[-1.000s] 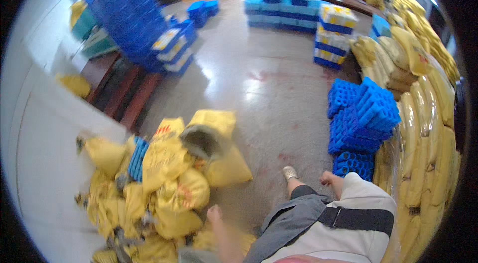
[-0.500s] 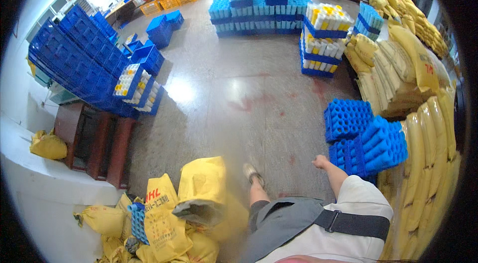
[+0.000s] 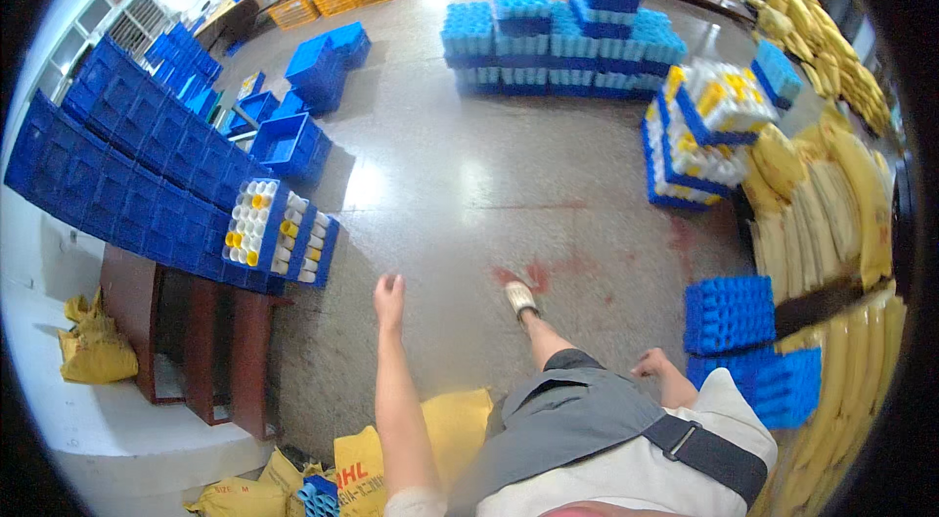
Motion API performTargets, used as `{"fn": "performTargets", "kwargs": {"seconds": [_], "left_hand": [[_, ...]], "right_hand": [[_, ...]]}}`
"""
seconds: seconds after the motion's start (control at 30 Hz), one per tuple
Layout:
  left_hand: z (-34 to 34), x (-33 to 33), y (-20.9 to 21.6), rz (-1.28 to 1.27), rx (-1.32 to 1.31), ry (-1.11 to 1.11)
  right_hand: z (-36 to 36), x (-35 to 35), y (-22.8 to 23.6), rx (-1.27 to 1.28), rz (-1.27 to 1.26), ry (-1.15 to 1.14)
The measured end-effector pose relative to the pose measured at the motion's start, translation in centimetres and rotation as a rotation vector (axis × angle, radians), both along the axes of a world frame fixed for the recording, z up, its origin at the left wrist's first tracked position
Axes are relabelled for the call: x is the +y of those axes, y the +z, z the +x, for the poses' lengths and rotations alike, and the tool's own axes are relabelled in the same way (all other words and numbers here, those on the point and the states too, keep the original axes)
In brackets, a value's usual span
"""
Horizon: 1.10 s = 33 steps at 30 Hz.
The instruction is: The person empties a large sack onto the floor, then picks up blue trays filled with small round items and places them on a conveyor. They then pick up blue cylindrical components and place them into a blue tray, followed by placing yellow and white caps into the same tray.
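Observation:
My left hand (image 3: 389, 300) hangs over the bare floor at the end of my stretched arm. It is open with nothing in it, the fingers loosely bent. The nearest goods to it are blue crates (image 3: 264, 241) of white and yellow tubes on the left. My right hand (image 3: 661, 366) hangs by my right hip, loosely open and holding nothing. Just beyond it stand blue crates (image 3: 732, 314) packed with blue tubes, apart from the hand. One of my feet, in a light shoe (image 3: 521, 300), is stepping forward on the floor.
Stacked blue crates (image 3: 156, 165) line the left, above dark red benches (image 3: 201, 346). Ahead are stacks of light blue tubes (image 3: 562, 33) and a stack of white and yellow tubes (image 3: 709, 131). Yellow sacks (image 3: 831, 189) fill the right side; more yellow sacks (image 3: 455, 429) lie near my left side.
I have moved forward, so the right-hand crates and the near yellow sacks sit lower in view. My left arm has swung into view. My right hand has come back toward my hip.

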<state>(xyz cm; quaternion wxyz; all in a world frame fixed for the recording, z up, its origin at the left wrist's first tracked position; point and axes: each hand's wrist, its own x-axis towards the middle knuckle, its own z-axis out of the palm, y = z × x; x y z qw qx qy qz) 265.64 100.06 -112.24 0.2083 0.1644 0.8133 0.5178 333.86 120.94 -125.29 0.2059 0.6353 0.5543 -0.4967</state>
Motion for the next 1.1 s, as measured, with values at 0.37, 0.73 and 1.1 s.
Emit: {"fn": "performTargets", "kwargs": {"seconds": [0.37, 0.73, 1.1], "left_hand": [[-17.6, 1.1, -13.5, -0.9, -0.579, -0.097], [-44.4, 15.2, -15.7, -0.776, -0.916, 0.316], [-116.7, 80.0, -7.2, -0.238, 0.051, 0.035]], "right_hand": [[-60.4, 46.1, 31.8, 0.655, 1.035, -0.001], [-113.5, 77.8, 45.4, 1.974, 0.526, -0.8], [-145.6, 94.2, 24.6, 0.705, 0.318, 0.063]]}}
